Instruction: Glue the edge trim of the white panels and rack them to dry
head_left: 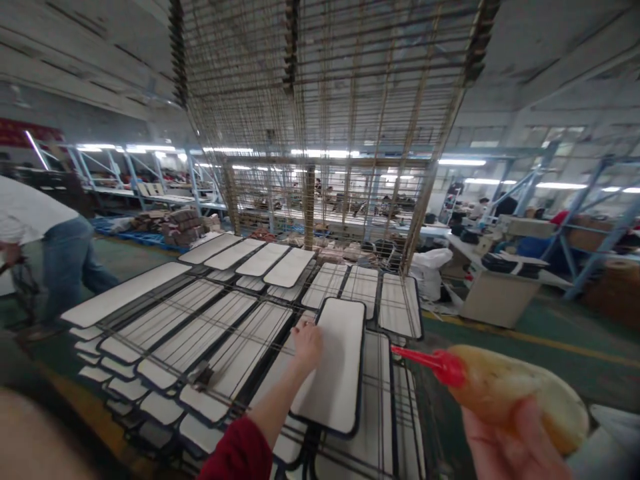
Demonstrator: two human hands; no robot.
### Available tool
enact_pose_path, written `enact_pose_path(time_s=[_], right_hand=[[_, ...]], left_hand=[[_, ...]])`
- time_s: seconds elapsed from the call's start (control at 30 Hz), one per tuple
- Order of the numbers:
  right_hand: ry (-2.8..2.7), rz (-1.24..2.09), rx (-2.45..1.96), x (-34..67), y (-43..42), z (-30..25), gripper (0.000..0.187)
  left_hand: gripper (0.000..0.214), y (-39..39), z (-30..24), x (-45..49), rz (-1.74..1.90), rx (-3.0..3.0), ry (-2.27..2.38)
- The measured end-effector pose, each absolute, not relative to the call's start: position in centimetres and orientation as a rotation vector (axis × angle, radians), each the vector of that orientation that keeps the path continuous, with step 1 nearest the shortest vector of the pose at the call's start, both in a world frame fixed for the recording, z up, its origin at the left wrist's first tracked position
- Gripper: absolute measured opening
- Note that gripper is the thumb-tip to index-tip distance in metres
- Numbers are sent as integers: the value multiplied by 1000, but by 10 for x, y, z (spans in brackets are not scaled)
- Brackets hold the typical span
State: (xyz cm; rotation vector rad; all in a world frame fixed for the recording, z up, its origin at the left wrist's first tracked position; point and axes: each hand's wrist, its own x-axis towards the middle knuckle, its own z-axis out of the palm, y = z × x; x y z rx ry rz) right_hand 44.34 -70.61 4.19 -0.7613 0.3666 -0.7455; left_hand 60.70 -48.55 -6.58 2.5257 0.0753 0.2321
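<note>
My left hand, at the end of a dark red sleeve, is closed at the left edge of a white rectangular panel with a dark rim and rounded corners. The panel sits tilted above the rack, and my fingertips are partly hidden. On the right, my right hand is wrapped round a squeeze bottle of yellowish, see-through plastic. Its red pointed nozzle points left toward the panel's right edge. Similar panels lie in rows on stacked wire racks below.
Raised wire racks stand upright behind the stack. At the left a person in jeans bends over. A white sack and a pale worktable are at the right. Bundles lie on blue pallets at the back left.
</note>
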Motion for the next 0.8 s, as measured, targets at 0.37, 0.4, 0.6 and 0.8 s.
enact_pose_path(time_s=[0.37,0.4,0.6,0.8], right_hand=[[429,-562,-712,433,-720,27,30],[429,-553,-722,434,-720,25,30],[283,-511,-850,439,-724,11,29],[198,-498,-909,463,-763,-30,35]], left_hand=[[30,-453,-76,458,132,1439,242],[36,-454,-86,437,-27,1307,326],[34,-468,-105,417,-159,958,646],[37,-472,-127,430,-140,998,679]])
